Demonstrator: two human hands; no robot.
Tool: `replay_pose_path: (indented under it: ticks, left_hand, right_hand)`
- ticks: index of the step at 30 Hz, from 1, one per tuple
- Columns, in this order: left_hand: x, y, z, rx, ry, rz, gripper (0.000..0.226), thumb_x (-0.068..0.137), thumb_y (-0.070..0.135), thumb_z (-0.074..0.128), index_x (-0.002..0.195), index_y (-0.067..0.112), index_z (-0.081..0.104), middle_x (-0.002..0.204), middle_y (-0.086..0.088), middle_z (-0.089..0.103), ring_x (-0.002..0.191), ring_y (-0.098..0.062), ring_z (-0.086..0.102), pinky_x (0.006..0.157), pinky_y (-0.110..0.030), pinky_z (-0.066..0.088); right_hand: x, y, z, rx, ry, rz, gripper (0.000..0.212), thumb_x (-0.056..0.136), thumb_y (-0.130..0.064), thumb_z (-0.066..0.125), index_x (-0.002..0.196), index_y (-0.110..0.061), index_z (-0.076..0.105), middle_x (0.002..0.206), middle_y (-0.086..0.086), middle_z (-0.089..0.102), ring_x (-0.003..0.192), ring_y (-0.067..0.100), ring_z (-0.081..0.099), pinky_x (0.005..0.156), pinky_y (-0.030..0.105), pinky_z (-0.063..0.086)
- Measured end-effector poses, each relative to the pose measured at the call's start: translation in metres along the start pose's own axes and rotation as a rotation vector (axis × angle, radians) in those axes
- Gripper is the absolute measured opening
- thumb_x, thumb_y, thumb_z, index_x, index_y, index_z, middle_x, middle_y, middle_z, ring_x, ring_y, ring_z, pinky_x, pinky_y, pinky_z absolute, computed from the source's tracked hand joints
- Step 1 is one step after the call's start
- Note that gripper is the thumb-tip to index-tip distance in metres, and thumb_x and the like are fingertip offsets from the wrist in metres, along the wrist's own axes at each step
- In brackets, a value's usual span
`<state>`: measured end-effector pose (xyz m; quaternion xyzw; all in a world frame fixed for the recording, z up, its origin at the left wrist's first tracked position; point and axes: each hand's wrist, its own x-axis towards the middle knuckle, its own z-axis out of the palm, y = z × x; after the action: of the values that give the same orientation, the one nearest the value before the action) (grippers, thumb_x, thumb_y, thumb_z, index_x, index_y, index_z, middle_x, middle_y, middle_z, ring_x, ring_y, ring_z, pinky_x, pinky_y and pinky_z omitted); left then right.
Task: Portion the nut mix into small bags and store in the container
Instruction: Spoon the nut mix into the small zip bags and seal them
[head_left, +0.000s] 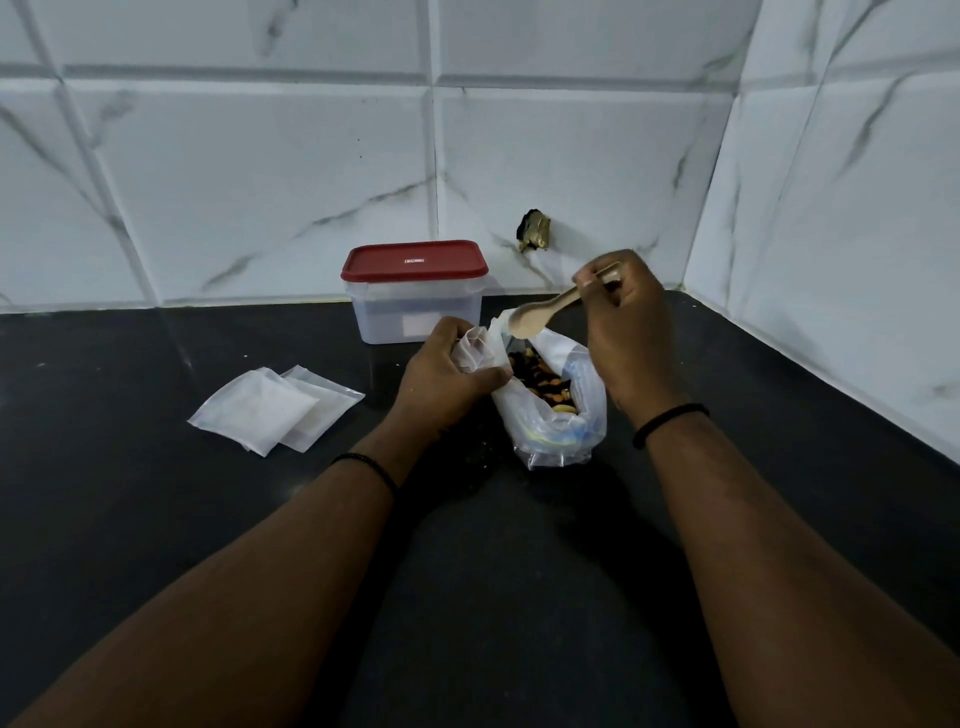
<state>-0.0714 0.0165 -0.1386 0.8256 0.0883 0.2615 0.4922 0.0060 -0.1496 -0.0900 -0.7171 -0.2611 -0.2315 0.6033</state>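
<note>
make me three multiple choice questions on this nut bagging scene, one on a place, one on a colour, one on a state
1. Where do the spare small bags lie?
A. on the counter, on the left hand's side of the big bag
B. inside the container
C. on top of the lid

2. What colour is the container's lid?
A. blue
B. red
C. white

3. What state is the container in?
A. open, lid beside it
B. tipped on its side
C. upright with its lid on

Answers:
1. A: the flat bags rest on the dark counter, apart from the big bag of nut mix.
2. B: the lid is plainly red above the clear walls.
3. C: the lid sits on the upright container at the wall, while the left hand holds a small bag and the right hand holds the spoon.
</note>
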Motion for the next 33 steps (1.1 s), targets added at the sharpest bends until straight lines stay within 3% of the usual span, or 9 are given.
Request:
replay_pose_path:
  ticks: [5, 9, 15, 20, 26, 33]
  left_hand:
    - [0.0, -0.001, 0.0, 0.011, -0.003, 0.004, 0.042, 0.08, 0.026, 0.08, 0.113, 0.024, 0.053, 0.106, 0.009, 0.059, 0.092, -0.006, 0.059, 0.069, -0.016, 0.043]
    - [0.0, -0.002, 0.0, 0.011, -0.011, -0.004, 0.044, 0.08, 0.025, 0.079, 0.116, 0.022, 0.053, 0.109, 0.004, 0.06, 0.093, -0.008, 0.059, 0.071, -0.018, 0.045]
    - [0.002, -0.002, -0.001, 0.023, -0.018, -0.019, 0.044, 0.082, 0.025, 0.078, 0.117, 0.024, 0.052, 0.113, 0.004, 0.059, 0.094, -0.007, 0.059, 0.071, -0.018, 0.045]
    - [0.001, -0.002, 0.001, 0.024, -0.004, -0.017, 0.045, 0.081, 0.026, 0.079, 0.118, 0.025, 0.052, 0.115, 0.003, 0.058, 0.093, -0.008, 0.058, 0.069, -0.018, 0.044]
    - [0.002, -0.002, 0.0, 0.016, -0.01, -0.017, 0.044, 0.08, 0.027, 0.079, 0.115, 0.026, 0.052, 0.116, 0.001, 0.059, 0.097, -0.011, 0.059, 0.074, -0.022, 0.047]
    - [0.002, -0.003, 0.001, 0.011, -0.015, -0.016, 0.045, 0.081, 0.026, 0.079, 0.117, 0.024, 0.052, 0.117, -0.001, 0.059, 0.098, -0.013, 0.059, 0.074, -0.022, 0.047]
  right_hand:
    - [-0.004, 0.021, 0.006, -0.246, -0.154, -0.012, 0.007, 0.098, -0.022, 0.06, 0.094, -0.026, 0.065, 0.088, -0.009, 0.07, 0.081, 0.008, 0.065, 0.069, 0.029, 0.051]
    - [-0.009, 0.022, 0.009, -0.325, -0.35, -0.056, 0.009, 0.096, -0.026, 0.061, 0.098, -0.029, 0.07, 0.096, -0.011, 0.072, 0.088, 0.008, 0.066, 0.082, 0.035, 0.055]
    - [0.001, 0.01, 0.004, -0.392, -0.463, 0.005, 0.008, 0.1, -0.031, 0.054, 0.097, -0.03, 0.061, 0.096, -0.005, 0.07, 0.082, 0.015, 0.064, 0.076, 0.037, 0.054]
    - [0.002, 0.015, 0.0, -0.218, -0.272, 0.279, 0.014, 0.096, -0.018, 0.052, 0.092, -0.02, 0.065, 0.084, -0.009, 0.066, 0.074, 0.002, 0.062, 0.064, 0.021, 0.045]
    - [0.006, 0.026, 0.004, 0.03, -0.023, 0.51, 0.01, 0.088, -0.013, 0.059, 0.081, -0.014, 0.065, 0.079, 0.006, 0.072, 0.066, 0.018, 0.073, 0.075, 0.039, 0.061]
    - [0.008, 0.021, 0.001, 0.223, 0.132, 0.625, 0.015, 0.094, -0.008, 0.054, 0.08, -0.011, 0.057, 0.071, 0.01, 0.066, 0.05, 0.013, 0.066, 0.039, 0.016, 0.041]
